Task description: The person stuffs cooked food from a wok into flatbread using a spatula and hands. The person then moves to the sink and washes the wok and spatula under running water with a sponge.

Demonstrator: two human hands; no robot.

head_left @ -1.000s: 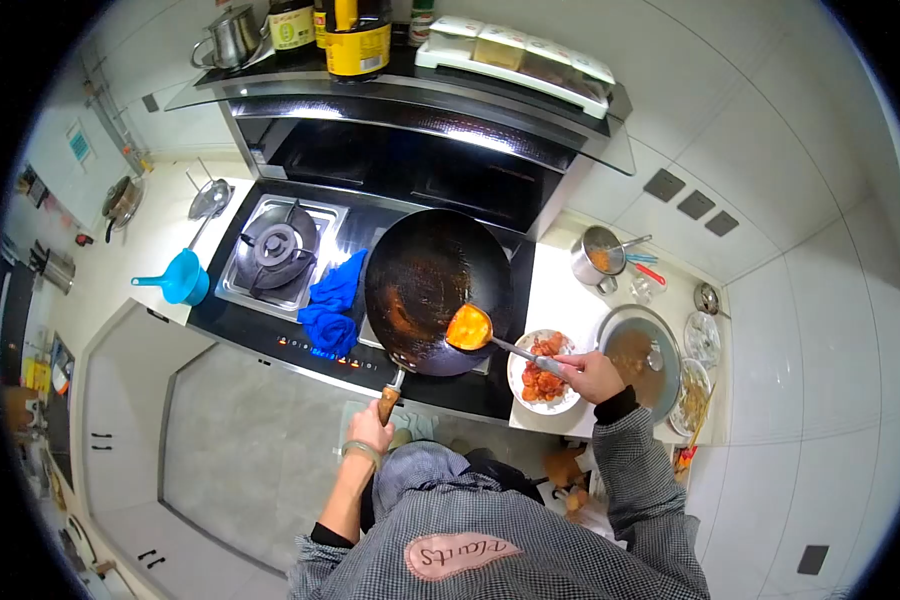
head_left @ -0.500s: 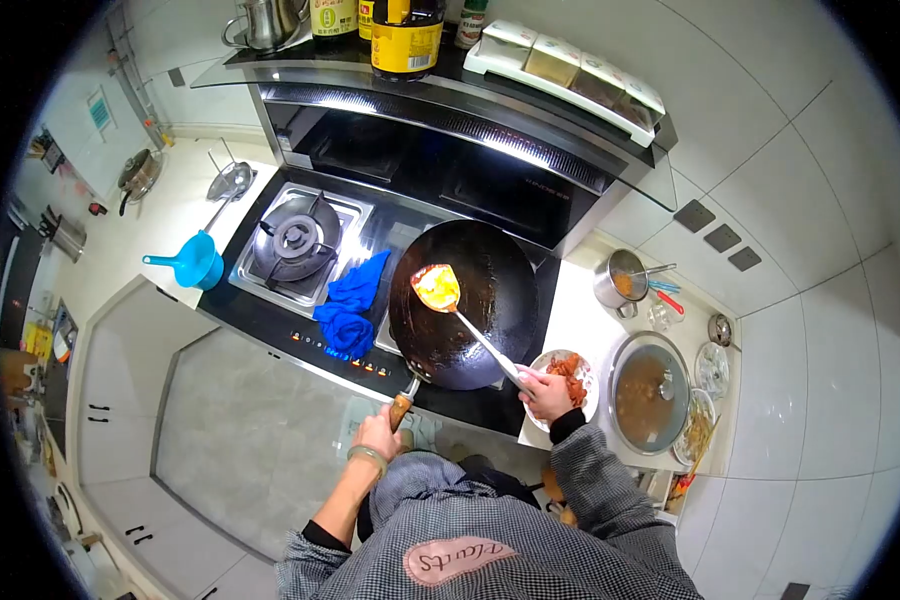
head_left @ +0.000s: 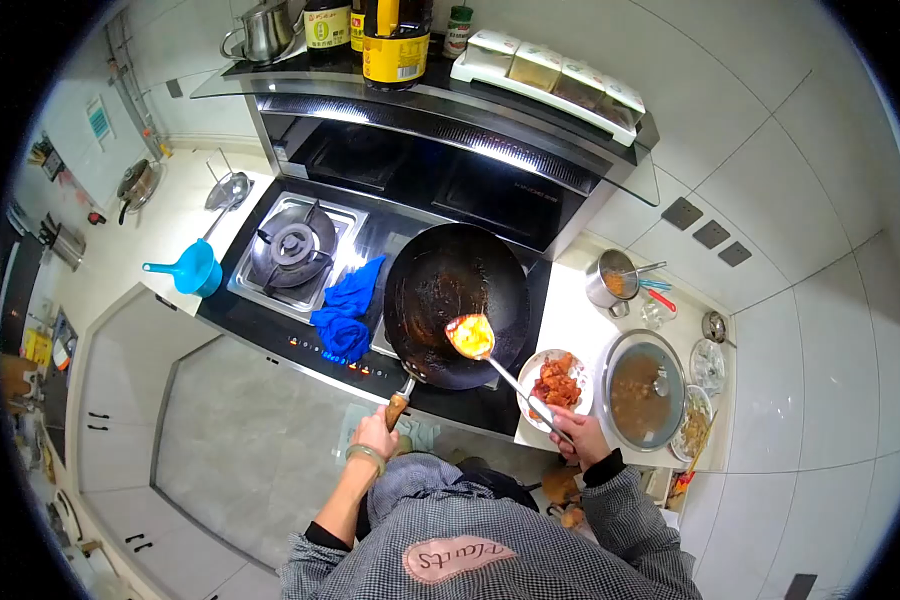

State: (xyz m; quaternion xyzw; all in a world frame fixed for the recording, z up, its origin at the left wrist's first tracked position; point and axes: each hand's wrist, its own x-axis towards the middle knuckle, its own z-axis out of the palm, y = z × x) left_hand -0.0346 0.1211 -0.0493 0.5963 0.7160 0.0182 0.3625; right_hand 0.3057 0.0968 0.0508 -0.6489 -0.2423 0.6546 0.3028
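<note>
My left hand (head_left: 374, 436) is wrapped round the wooden handle of a black wok (head_left: 440, 270) on the right burner. A dark residue coats the wok's inside. In my right hand (head_left: 582, 438) is the long handle of a spatula (head_left: 471, 337), its head over the near right part of the wok. Yellow and reddish food (head_left: 475, 335) lies on that head. Beside the wok stands a white bowl (head_left: 527, 372) with reddish-brown pieces of food (head_left: 558, 381) in it; the spatula handle passes over its rim.
A blue cloth (head_left: 346, 310) lies between the wok and the left burner (head_left: 292, 243). Right of the bowl are a glass-lidded pan (head_left: 646, 392), a metal pot (head_left: 610, 284) and small dishes. A blue funnel-shaped scoop (head_left: 198, 268) stands left. The range hood (head_left: 440, 125) overhangs the stove.
The spatula with its food has moved right and nearer to me, from the wok's middle toward its near right side. My right hand has shifted right and back. My left hand keeps its hold.
</note>
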